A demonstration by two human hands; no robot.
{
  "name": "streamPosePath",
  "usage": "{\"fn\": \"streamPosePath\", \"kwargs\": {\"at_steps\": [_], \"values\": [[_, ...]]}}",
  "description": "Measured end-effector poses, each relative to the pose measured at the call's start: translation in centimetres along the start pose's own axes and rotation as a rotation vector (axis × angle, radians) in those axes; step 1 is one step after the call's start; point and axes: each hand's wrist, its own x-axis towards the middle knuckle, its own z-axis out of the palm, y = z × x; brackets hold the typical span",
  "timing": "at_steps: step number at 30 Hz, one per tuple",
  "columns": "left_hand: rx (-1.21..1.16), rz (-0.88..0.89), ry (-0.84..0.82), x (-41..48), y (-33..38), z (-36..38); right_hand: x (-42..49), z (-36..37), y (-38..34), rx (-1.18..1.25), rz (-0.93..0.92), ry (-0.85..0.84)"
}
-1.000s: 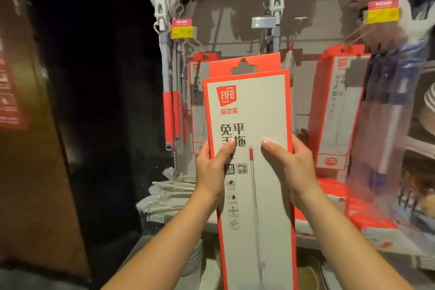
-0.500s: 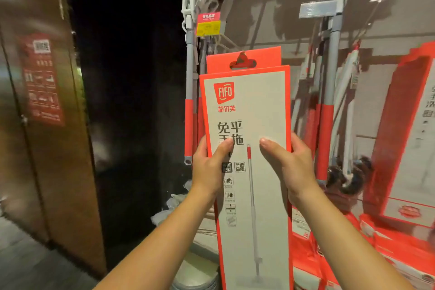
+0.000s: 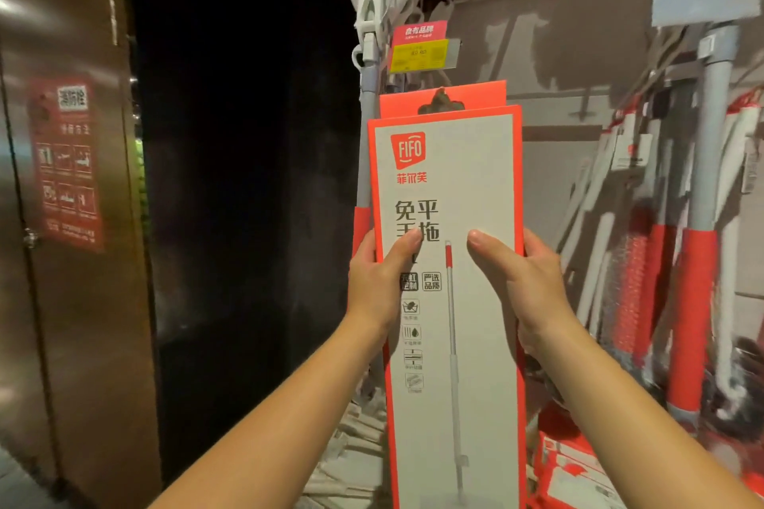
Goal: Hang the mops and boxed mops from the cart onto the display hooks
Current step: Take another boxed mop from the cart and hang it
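Observation:
A tall grey boxed mop (image 3: pixel 475 186) with an orange border and a hang tab at its top stands upright in front of me. My left hand (image 3: pixel 378 281) grips its left edge with the thumb on the front. My right hand (image 3: pixel 525 281) grips its right edge the same way. The hang tab's cut-out is level with the wall display, just below a yellow price tag (image 3: pixel 419 54). A grey mop with an orange grip and white handle (image 3: pixel 368 66) hangs right behind the box's left edge. The hook itself is hidden.
More grey-and-orange mops (image 3: pixel 703 219) hang at the right. Orange boxes (image 3: pixel 574 471) lie on the shelf at the lower right, and pale flat packs (image 3: pixel 351 446) are stacked below the box. A brown cabinet door with a red sign (image 3: pixel 66 165) stands at the left, beside a dark gap.
The view has swung left and closer to the display. The box stays held in both hands, now in front of the left hanging mop; the hanging boxes at the right have left the view.

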Motion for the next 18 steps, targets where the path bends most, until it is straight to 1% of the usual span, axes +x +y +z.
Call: {"fn": "streamPosePath", "kwargs": {"at_steps": [6,10,18], "values": [[-0.037,-0.043,-0.142,8.2,-0.4,-2.3,6.1,3.5,2.6,0.01,-0.008,0.09],[-0.061,-0.067,-0.213,12.8,-0.6,-3.1,9.7,5.1,3.6,-0.025,-0.012,0.143],[-0.198,-0.071,-0.302,18.2,-1.3,-2.9,13.5,6.3,3.5,-0.072,-0.06,0.184]]}}
